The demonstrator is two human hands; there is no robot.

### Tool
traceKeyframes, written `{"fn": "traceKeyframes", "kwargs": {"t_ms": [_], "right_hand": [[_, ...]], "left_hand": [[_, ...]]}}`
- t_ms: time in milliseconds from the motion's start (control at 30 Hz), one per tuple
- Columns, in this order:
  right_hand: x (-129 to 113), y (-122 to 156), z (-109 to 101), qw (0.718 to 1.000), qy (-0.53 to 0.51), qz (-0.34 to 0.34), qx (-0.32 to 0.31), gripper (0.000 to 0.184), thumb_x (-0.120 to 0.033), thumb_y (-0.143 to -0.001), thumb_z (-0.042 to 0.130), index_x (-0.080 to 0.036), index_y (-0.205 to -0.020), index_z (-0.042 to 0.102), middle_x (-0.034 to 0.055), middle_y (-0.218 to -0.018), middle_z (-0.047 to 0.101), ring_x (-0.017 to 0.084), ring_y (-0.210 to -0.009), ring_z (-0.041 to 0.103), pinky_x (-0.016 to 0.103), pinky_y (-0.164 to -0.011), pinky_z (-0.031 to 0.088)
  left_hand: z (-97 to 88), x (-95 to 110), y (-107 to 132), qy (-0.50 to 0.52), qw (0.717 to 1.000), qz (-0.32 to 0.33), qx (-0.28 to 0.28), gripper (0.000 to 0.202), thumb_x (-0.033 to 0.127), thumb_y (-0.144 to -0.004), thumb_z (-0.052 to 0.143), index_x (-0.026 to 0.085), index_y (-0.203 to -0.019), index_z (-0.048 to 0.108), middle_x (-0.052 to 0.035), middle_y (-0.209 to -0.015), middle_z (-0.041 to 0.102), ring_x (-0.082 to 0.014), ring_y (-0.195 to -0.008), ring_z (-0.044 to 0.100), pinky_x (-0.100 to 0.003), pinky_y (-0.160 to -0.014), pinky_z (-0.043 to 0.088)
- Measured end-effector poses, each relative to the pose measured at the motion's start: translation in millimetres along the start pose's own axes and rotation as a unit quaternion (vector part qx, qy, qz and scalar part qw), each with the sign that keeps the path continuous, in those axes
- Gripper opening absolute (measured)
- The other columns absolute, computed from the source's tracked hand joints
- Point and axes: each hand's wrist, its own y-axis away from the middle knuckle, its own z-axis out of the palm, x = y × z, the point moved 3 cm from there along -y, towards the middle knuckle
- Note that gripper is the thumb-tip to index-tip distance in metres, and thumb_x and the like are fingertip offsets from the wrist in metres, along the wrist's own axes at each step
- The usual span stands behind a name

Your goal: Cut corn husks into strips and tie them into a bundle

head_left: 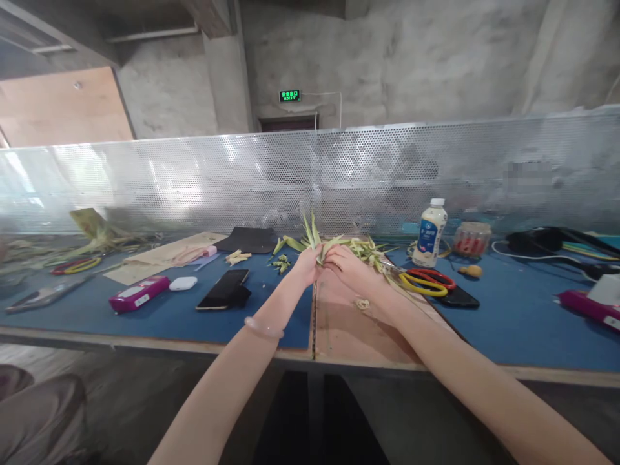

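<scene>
Both my hands meet over the middle of the blue table [523, 323], above a brown cardboard sheet [358, 336]. My left hand [306, 266] is closed around a bundle of green-yellow leaf strips [312, 234] that stick up from it. My right hand [345, 265] is closed on the same strips, pressed against the left hand. More leaf strips [368, 248] lie fanned out just behind my right hand. A clear bangle [264, 328] is on my left wrist.
Yellow and red scissors [426, 281] lie right of my hands, with a white bottle [429, 234] and a small jar [472, 239] behind. A black phone [225, 289], white earbud case [183, 283] and pink packet [139, 294] lie left. A perforated metal screen [436, 168] backs the table.
</scene>
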Motion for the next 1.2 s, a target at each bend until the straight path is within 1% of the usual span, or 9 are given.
{"fn": "traceKeyframes", "kwargs": {"t_ms": [200, 400, 633, 733, 967, 1067, 1200], "right_hand": [[1, -1, 0, 0.999, -0.036, 0.011, 0.013, 0.012, -0.011, -0.088, 0.05, -0.016, -0.083, 0.059, 0.0075, -0.092, 0.061, 0.02, -0.094, 0.053, 0.038, -0.089, 0.044], [10, 2, 4, 0.997, -0.057, 0.044, 0.036, 0.012, -0.009, -0.086, 0.049, -0.018, -0.081, 0.056, 0.0061, -0.09, 0.06, 0.019, -0.09, 0.053, 0.036, -0.085, 0.044], [8, 5, 2, 0.996, -0.028, 0.076, 0.038, 0.01, -0.011, -0.087, 0.048, -0.018, -0.083, 0.054, 0.0053, -0.09, 0.06, 0.017, -0.087, 0.054, 0.033, -0.082, 0.045], [5, 5, 1, 0.998, 0.0, 0.059, 0.028, 0.01, -0.011, -0.088, 0.046, -0.017, -0.084, 0.054, 0.0071, -0.092, 0.059, 0.019, -0.091, 0.053, 0.035, -0.084, 0.045], [-5, 3, 5, 0.996, 0.082, -0.022, -0.04, 0.015, -0.012, -0.089, 0.044, -0.013, -0.091, 0.059, 0.0117, -0.096, 0.06, 0.022, -0.097, 0.053, 0.04, -0.091, 0.044], [-7, 3, 7, 0.99, 0.119, -0.04, -0.06, 0.019, -0.013, -0.09, 0.043, -0.01, -0.094, 0.061, 0.013, -0.096, 0.062, 0.024, -0.097, 0.054, 0.043, -0.091, 0.043], [-8, 4, 8, 0.984, 0.149, -0.051, -0.077, 0.021, -0.013, -0.089, 0.044, -0.007, -0.096, 0.063, 0.015, -0.098, 0.062, 0.025, -0.097, 0.055, 0.043, -0.092, 0.044]], "left_hand": [[-1.4, -1, -2, -0.006, 1.0, 0.009, 0.008, 0.028, 0.03, -0.088, 0.053, 0.014, -0.112, 0.055, -0.0084, -0.11, 0.058, -0.0177, -0.09, 0.06, -0.036, -0.076, 0.052], [-3.8, -3, -4, -0.025, 0.999, 0.021, 0.019, 0.029, 0.03, -0.088, 0.054, 0.014, -0.112, 0.055, -0.008, -0.109, 0.058, -0.0179, -0.09, 0.06, -0.037, -0.075, 0.052], [-2.7, -3, -2, -0.044, 0.999, 0.017, 0.018, 0.029, 0.03, -0.088, 0.054, 0.014, -0.112, 0.055, -0.0079, -0.109, 0.058, -0.0179, -0.09, 0.06, -0.037, -0.075, 0.052], [-2.2, -3, 0, -0.052, 0.998, 0.013, 0.015, 0.03, 0.03, -0.088, 0.054, 0.014, -0.113, 0.055, -0.0082, -0.11, 0.058, -0.0184, -0.091, 0.06, -0.037, -0.076, 0.052], [1.4, -4, 0, -0.053, 0.999, 0.008, 0.003, 0.031, 0.031, -0.088, 0.054, 0.014, -0.114, 0.054, -0.0086, -0.112, 0.058, -0.0191, -0.093, 0.059, -0.038, -0.078, 0.052], [3.0, -4, 1, -0.051, 0.999, 0.002, -0.008, 0.03, 0.031, -0.088, 0.054, 0.014, -0.113, 0.055, -0.0085, -0.111, 0.058, -0.0188, -0.092, 0.06, -0.038, -0.077, 0.052], [4.1, -4, 2, -0.048, 0.999, -0.003, -0.016, 0.029, 0.03, -0.088, 0.054, 0.014, -0.112, 0.055, -0.0083, -0.11, 0.058, -0.0184, -0.091, 0.06, -0.038, -0.077, 0.052]]}}
